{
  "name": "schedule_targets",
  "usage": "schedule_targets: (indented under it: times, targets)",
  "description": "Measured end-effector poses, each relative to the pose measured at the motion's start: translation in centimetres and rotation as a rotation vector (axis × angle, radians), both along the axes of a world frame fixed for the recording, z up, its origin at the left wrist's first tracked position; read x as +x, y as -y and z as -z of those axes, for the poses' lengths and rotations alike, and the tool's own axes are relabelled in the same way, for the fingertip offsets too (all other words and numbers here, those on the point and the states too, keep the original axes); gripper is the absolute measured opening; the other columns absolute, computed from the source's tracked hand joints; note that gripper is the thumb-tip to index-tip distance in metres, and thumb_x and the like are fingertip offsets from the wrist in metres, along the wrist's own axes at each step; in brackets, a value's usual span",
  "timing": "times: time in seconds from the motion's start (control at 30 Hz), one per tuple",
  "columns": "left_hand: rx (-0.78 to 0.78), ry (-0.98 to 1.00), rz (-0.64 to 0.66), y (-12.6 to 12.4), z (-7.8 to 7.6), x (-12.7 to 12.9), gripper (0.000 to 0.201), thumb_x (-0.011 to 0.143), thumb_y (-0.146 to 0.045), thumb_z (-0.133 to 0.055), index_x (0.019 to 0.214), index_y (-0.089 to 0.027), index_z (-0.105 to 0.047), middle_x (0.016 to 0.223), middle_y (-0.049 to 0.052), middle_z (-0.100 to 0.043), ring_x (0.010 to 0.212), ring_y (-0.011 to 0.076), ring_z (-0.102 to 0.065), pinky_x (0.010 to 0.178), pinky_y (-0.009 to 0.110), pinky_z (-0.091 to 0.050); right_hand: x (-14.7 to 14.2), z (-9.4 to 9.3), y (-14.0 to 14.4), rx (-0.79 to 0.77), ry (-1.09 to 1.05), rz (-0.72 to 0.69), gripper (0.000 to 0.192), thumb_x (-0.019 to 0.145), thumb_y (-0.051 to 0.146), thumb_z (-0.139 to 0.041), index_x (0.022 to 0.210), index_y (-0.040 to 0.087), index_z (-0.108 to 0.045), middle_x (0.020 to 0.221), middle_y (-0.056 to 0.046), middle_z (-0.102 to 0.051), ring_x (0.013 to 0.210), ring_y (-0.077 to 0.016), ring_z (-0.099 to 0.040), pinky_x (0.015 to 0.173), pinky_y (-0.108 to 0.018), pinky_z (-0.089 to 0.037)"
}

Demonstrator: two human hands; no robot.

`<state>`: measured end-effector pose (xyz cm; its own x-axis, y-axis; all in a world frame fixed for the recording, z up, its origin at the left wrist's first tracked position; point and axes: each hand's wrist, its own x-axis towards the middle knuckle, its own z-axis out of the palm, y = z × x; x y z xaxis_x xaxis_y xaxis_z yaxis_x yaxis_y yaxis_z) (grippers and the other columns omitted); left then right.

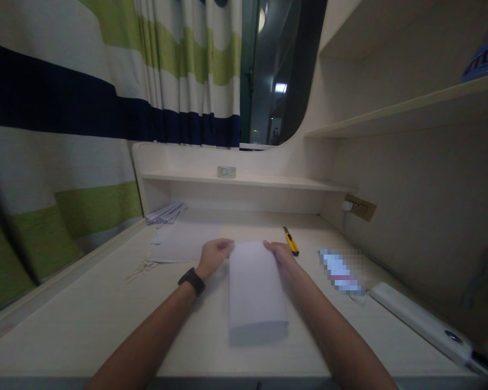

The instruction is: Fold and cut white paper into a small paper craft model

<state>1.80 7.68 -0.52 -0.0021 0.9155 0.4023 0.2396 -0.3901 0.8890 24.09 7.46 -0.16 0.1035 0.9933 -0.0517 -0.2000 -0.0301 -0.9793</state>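
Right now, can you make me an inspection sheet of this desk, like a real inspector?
Surface: pale desk, flat.
Things in use: white paper in hand; yellow cutter lying right of it.
Clutter: loose sheets, paper strips and pale strings on the left; a pixelated item on the right.
Hands: left hand and right hand hold the paper's far corners.
Cables: white cable plugged into the wall socket.
Surroundings: striped curtain, window, tape roll on a shelf.

Head-worn view, forward and down over the desk [65, 325]
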Motion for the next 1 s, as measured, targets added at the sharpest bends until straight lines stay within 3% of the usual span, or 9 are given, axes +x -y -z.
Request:
schedule_targets:
  times: [0.2, 0.43, 0.6, 0.77, 1.0]
  targets:
    - [-0.064, 0.121, 0.032, 0.3, -0.5, 0.2, 0.028, 0.067, -0.032, -0.070, 0.085, -0.012, -0.071, 0.079, 0.010, -0.071, 0.069, 0.0209, -0.067, 0.061, 0.033, -0.056, 0.0, 0.0, -0.3, 0.086, 0.034, 0.041, 0.030, 0.057, 0.035, -0.077, 0.059, 0.017, -0.053, 0.050, -0.001, -0.058, 0.044, -0.0139, -0.051, 0.042, -0.025, -0.038]
    - [-0.159, 0.234, 0.043, 0.4, -0.9, -0.2, 0.032, 0.062, -0.032, -0.074, 0.085, -0.010, -0.071, 0.080, 0.012, -0.071, 0.070, 0.0193, -0.066, 0.064, 0.030, -0.054, 0.1, -0.5, 0.5, 0.049, 0.092, -0.034, 0.032, 0.061, 0.039, -0.074, 0.055, 0.014, -0.055, 0.046, 0.001, -0.052, 0.039, -0.0091, -0.043, 0.039, -0.022, -0.031]
    - [-0.218, 0.268, 0.093, 0.3, -0.8, -0.5, 0.036, 0.060, -0.034, -0.076, 0.084, -0.009, -0.071, 0.083, 0.013, -0.070, 0.072, 0.0193, -0.066, 0.067, 0.030, -0.053, 0.1, -1.2, 0.7, 0.051, 0.121, 0.002, 0.028, 0.065, 0.037, -0.072, 0.060, 0.013, -0.058, 0.051, -0.001, -0.056, 0.042, -0.0096, -0.047, 0.041, -0.021, -0.034]
    - [-0.210, 0.260, 0.079, 0.1, -0.8, -0.8, 0.039, 0.060, -0.036, -0.076, 0.086, -0.008, -0.070, 0.086, 0.015, -0.070, 0.074, 0.0205, -0.065, 0.068, 0.031, -0.053, 0.0, -1.0, 0.7, -0.053, 0.153, -0.103, 0.029, 0.070, 0.037, -0.069, 0.061, 0.011, -0.059, 0.052, -0.005, -0.059, 0.042, -0.0111, -0.049, 0.041, -0.022, -0.034]
    - [-0.201, 0.291, 0.059, -0.3, -0.7, -1.1, 0.041, 0.058, -0.037, -0.077, 0.085, -0.008, -0.070, 0.083, 0.014, -0.070, 0.073, 0.0211, -0.065, 0.068, 0.033, -0.053, 0.1, -1.2, 1.0, -0.015, 0.121, -0.150, 0.026, 0.072, 0.034, -0.069, 0.063, 0.012, -0.060, 0.052, -0.006, -0.061, 0.047, -0.0140, -0.054, 0.045, -0.024, -0.039]
